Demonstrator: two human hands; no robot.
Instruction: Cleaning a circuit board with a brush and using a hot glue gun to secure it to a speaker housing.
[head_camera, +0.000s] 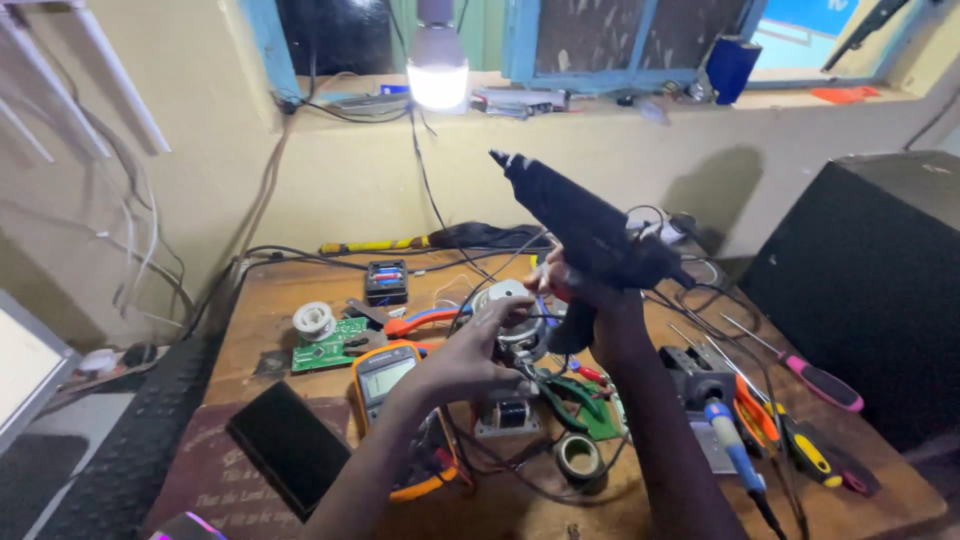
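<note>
Glue gun sits clamped in right hand, nozzle raised. Left hand pinches a small round motor just below; multimeter lies beside it.

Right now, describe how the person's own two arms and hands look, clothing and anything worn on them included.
Both forearms come up from the bottom edge bare, with no sleeve in view. The left hand and right hand wear no gloves. No watch, bracelet or ring shows on either wrist or on the visible fingers, though parts of the fingers are hidden. Nothing is marked or taped on the arms.
</note>
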